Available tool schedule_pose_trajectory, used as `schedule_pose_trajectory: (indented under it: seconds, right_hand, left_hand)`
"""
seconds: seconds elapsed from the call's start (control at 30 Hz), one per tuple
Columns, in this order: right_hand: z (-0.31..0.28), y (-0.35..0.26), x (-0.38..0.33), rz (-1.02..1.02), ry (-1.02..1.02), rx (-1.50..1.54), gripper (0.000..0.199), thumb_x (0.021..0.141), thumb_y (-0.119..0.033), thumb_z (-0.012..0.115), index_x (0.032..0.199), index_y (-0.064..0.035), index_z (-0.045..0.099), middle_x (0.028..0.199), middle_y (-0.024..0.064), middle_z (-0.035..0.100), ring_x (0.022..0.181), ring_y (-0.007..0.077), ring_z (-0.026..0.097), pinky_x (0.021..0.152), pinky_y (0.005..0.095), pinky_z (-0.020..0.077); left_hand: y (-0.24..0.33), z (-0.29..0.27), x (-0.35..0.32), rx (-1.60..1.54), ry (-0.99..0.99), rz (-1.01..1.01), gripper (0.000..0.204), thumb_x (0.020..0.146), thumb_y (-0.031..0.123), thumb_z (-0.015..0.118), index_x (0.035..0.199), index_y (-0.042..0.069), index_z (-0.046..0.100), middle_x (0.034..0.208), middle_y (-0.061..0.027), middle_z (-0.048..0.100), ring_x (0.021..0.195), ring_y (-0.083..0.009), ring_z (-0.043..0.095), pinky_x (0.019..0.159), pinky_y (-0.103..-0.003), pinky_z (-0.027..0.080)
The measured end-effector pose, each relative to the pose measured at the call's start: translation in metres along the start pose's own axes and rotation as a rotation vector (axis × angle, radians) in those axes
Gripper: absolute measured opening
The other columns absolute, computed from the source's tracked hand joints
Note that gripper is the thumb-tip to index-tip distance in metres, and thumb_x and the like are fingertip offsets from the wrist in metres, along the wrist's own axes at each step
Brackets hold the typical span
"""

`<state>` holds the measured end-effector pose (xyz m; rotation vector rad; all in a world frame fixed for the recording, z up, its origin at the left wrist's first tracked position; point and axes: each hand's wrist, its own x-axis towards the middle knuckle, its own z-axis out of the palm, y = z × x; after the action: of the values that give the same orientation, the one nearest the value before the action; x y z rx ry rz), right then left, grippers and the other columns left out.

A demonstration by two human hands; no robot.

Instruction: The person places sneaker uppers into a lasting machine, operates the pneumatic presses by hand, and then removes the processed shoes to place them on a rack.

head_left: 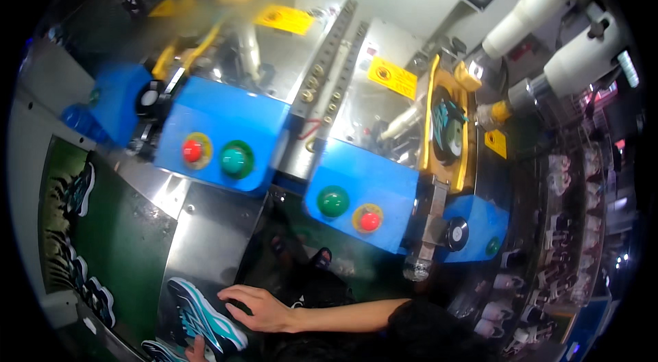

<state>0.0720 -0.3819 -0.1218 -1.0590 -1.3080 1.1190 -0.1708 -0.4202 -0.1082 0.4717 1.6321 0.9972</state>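
The left hand (197, 350) shows only in part at the lower edge, its fingers touching a shoe (214, 319); I cannot tell if it grasps firmly. The right hand (260, 308) is just beside the same shoe, on the right. It holds nothing that I can see, its fingers half bent and the thumb apart; whether a fingertip touches the shoe, I cannot tell.

This shoe, dark with turquoise and a white sole, is between the two hands, over the near end of a metal plate (212, 225). Left of the left hand is a second shoe (161, 350), partly cut off. Farther left, more shoes (101, 302) stand along a green surface (127, 245).

Beyond the hands are two blue boxes (223, 112), each with a red button (192, 150) and a green button (237, 159). Ahead and to the right of the right hand, a dark shoe (448, 122) sits in a yellow frame (432, 102). Well to the right is a rack (574, 225) with shoes.
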Motion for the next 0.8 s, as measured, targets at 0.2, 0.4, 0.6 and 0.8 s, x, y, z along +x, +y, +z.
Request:
schedule_pose_trajectory:
  seconds: [0.2, 0.4, 0.6, 0.8]
  right_hand:
    - [0.114, -0.019, 0.042, -0.032, -0.200, -0.160, 0.015, 0.084, -0.009, 0.061, 0.098, -0.0039, 0.063, 0.090, 0.0125, 0.064, 0.082, 0.0279, 0.064, 0.073, 0.0335, 0.0518]
    - [0.246, 0.005, 0.024, 0.451, 0.015, -0.182, 0.015, 0.089, -0.009, 0.058, 0.098, 0.0018, 0.064, 0.091, 0.0101, 0.069, 0.082, 0.0129, 0.064, 0.073, 0.0265, 0.0499]
    - [0.429, 0.008, 0.135, 0.156, -0.386, -0.457, 0.027, 0.081, -0.008, 0.065, 0.107, -0.0020, 0.061, 0.099, 0.0122, 0.065, 0.088, 0.0249, 0.065, 0.079, 0.0324, 0.0521]
    - [0.578, 0.049, 0.414, -0.388, -0.830, -0.780, 0.067, 0.078, -0.026, 0.069, 0.131, 0.0014, 0.039, 0.132, 0.0253, 0.044, 0.121, 0.0391, 0.046, 0.103, 0.0410, 0.0387]
  left_hand:
    - [-0.030, -0.077, 0.165, 0.544, 0.227, 0.797, 0.055, 0.077, 0.003, 0.065, 0.126, -0.006, 0.039, 0.116, -0.0173, 0.055, 0.098, -0.0244, 0.056, 0.085, -0.034, 0.046]
    - [0.005, -0.147, 0.195, 0.203, -0.449, 0.260, 0.098, 0.071, 0.037, 0.079, 0.138, -0.006, 0.023, 0.129, -0.0237, 0.045, 0.114, -0.0306, 0.049, 0.094, -0.040, 0.041]
    - [0.108, -0.361, 0.335, 0.840, -0.081, 0.655, 0.068, 0.082, 0.024, 0.067, 0.134, -0.003, 0.035, 0.139, -0.0232, 0.038, 0.127, -0.0371, 0.039, 0.107, -0.040, 0.032]
    - [0.075, -0.523, 0.461, 1.136, -0.050, 0.968, 0.052, 0.082, 0.016, 0.060, 0.127, -0.004, 0.043, 0.135, -0.0235, 0.043, 0.126, -0.0368, 0.042, 0.106, -0.044, 0.034]
